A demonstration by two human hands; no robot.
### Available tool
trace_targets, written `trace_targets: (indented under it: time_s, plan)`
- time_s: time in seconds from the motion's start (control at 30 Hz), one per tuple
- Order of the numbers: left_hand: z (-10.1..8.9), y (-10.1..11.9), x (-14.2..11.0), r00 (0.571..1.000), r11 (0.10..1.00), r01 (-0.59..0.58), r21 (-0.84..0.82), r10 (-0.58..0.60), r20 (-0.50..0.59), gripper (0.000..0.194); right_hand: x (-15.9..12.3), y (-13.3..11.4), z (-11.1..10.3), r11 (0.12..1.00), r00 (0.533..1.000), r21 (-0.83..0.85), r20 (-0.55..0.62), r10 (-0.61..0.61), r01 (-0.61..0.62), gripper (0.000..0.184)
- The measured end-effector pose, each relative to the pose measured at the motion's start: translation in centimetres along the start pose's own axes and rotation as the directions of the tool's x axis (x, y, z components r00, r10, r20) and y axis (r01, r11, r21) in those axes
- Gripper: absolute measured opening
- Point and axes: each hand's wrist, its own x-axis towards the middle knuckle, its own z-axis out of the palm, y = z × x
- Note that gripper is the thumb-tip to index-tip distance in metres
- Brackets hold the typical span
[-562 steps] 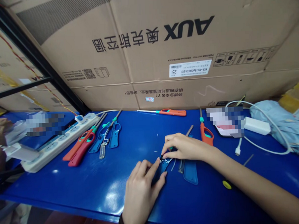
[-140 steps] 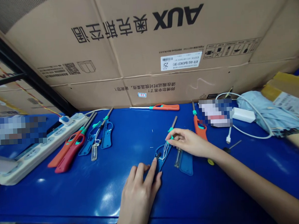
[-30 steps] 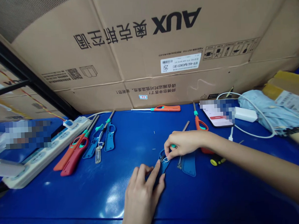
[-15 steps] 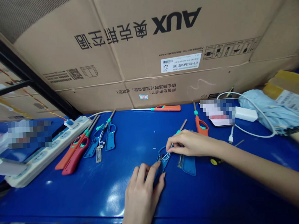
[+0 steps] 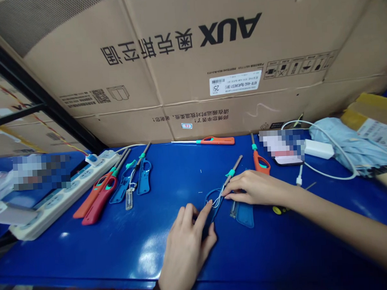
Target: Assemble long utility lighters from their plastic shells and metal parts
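Observation:
A taken-apart gas lighter lies between my hands. My left hand [image 5: 186, 243] grips one blue lighter shell half [image 5: 217, 209], its index fingertip pressed near the white wires [image 5: 219, 198]. The fingers of my right hand [image 5: 254, 187] are pinched together at the upper end of those wires, below the teal collar [image 5: 230, 173] of the metal tube [image 5: 237, 163]. Whether they hold the wires or the shell edge is hidden. Under my right hand lie another blue shell half [image 5: 246, 216] and a clear fuel tank [image 5: 234, 209].
A second opened blue lighter [image 5: 144, 178] lies left, beside a red lighter [image 5: 100, 204] and a white power strip [image 5: 65, 191]. An orange lighter [image 5: 223, 140] lies before the cardboard box [image 5: 178, 86]. Rightward are another orange lighter [image 5: 261, 161], a yellow-handled tool [image 5: 277, 209] and a phone [image 5: 288, 161].
My right hand has shifted slightly right, uncovering more of the teal collar and tube. My left index finger has moved a little up and right along the wires.

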Motion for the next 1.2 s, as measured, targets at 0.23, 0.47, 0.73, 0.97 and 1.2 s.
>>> trace_targets:
  time_s: [0.23, 0.47, 0.73, 0.97, 1.2]
  plan:
    - [0.1, 0.1, 0.1, 1.000, 1.000, -0.015, 0.007, 0.015, -0.021, 0.043, 0.1, 0.2, -0.3, 0.997, 0.996, 0.057, -0.066, 0.056, -0.052, 0.021]
    - [0.4, 0.0, -0.1, 0.999, 1.000, -0.017, 0.019, 0.018, -0.044, 0.039, 3.8, -0.8, -2.4, 0.996, 0.966, -0.071, 0.245, 0.076, -0.060, 0.017]
    - [0.5, 0.0, -0.1, 0.997, 0.999, -0.032, 0.036, 0.035, -0.065, 0.040, 6.9, -1.9, -3.6, 0.991, 0.796, -0.017, 0.595, 0.117, -0.133, 0.020]
    - [0.7, -0.1, -0.2, 0.995, 0.998, -0.048, 0.050, 0.052, -0.082, 0.046, 7.6, -0.7, -3.2, 0.973, 0.716, 0.115, 0.695, 0.066, -0.201, 0.021]
    - [0.5, 0.0, -0.2, 0.995, 0.997, -0.054, 0.055, 0.059, -0.085, 0.044, 7.0, 0.1, -3.0, 0.945, 0.720, 0.198, 0.691, 0.054, -0.261, 0.025]
